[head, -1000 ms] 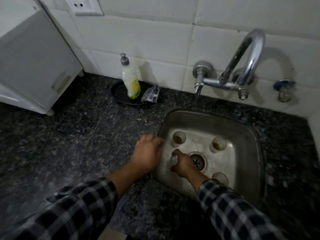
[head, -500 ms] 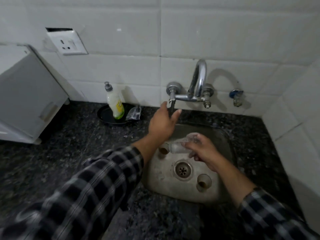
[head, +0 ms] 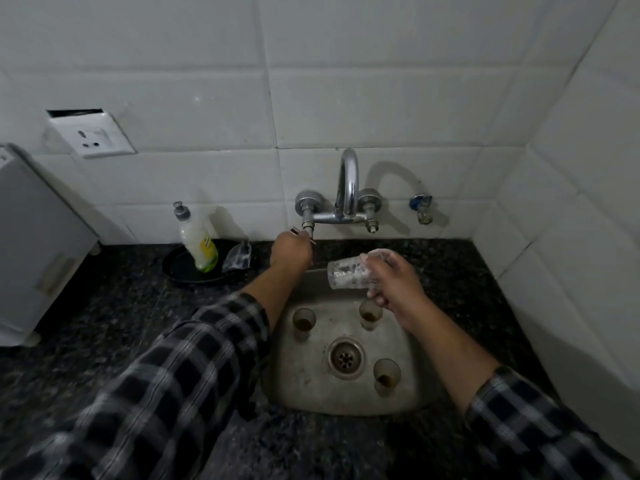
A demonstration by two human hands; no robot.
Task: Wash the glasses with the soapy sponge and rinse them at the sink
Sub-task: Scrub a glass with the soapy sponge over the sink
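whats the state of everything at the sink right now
left hand, gripping the tap handle
right hand, holding a glass on its side
spout, no water seen
three sink glasses, upright, brown dregs
soap bottle, leaning in the dish
sponge, lying in the dish

No lettering can be read anywhere. The dish soap bottle [head: 198, 242] carries a yellow and green label, perhaps with print on it, but it is too blurred and dim to make out.
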